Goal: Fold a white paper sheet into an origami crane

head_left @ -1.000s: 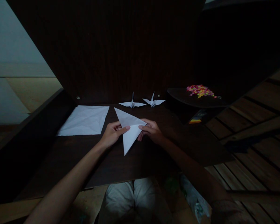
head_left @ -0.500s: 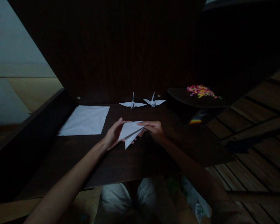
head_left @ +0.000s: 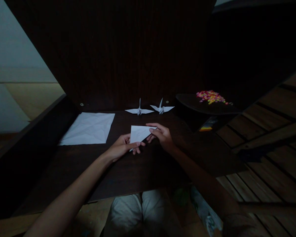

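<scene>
A folded white sheet of paper (head_left: 139, 133), now a flat triangle, is held between both hands above the dark tabletop (head_left: 138, 174). My left hand (head_left: 124, 146) grips its lower left part, thumb on top and fingers underneath. At the right-hand point of the paper, my right hand (head_left: 162, 135) pinches it between thumb and fingers. Behind the hands stand two white paper cranes, a left crane (head_left: 139, 111) and a right crane (head_left: 161, 109). To the left lies a creased, unfolded white sheet (head_left: 88, 128).
A dark corner shelf (head_left: 187, 100) at the right bears a heap of small colourful pieces (head_left: 212, 97). A dark back panel (head_left: 128, 56) rises behind the cranes, and a raised side board (head_left: 27, 138) borders the left. Wooden slats (head_left: 266, 177) are at the right.
The loose flap that hung down from the paper now lies against it, making a flat triangle. My left thumb has moved onto the paper's lower edge.
</scene>
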Demonstrator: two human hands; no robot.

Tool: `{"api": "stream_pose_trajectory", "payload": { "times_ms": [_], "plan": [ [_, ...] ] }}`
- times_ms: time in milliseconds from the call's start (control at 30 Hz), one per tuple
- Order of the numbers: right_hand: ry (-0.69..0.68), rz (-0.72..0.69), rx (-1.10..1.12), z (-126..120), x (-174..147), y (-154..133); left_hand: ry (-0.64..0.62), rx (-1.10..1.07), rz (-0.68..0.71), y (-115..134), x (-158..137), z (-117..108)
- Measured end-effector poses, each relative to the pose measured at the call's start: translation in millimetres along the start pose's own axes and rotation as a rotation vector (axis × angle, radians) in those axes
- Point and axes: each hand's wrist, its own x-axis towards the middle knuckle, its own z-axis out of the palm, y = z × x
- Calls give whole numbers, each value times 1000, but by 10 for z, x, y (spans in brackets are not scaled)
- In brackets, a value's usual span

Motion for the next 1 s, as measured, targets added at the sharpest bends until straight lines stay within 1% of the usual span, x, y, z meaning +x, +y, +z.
{"api": "stream_pose_trajectory", "payload": {
  "times_ms": [100, 267, 333, 567, 667, 800, 900, 1000],
  "plan": [
    [20, 2, -70, 23, 9, 5, 27, 20, -7, -2, -1, 0],
    [-16, -18, -88, 13, 14, 23, 49, -19, -106, 20, 5, 20],
    [-29, -16, -89, 6, 18, 20, 47, -1, -123, 22, 6, 21],
    [-54, 39, -101, -15, 39, 5, 65, 130, -82, 4, -5, -20],
    [-95, 40, -142, -37, 56, 21, 55, 158, -76, -7, -1, -25],
    [-94, 26, -196, -68, 57, 22, 50, 196, -66, -12, 10, -31],
    [-143, 41, -226, -98, 42, -23, 11, 236, -76, 15, -3, -56],
    [-265, 104, -259, -127, 29, -93, -105, 277, -113, 47, -39, -84]
  ]
}}
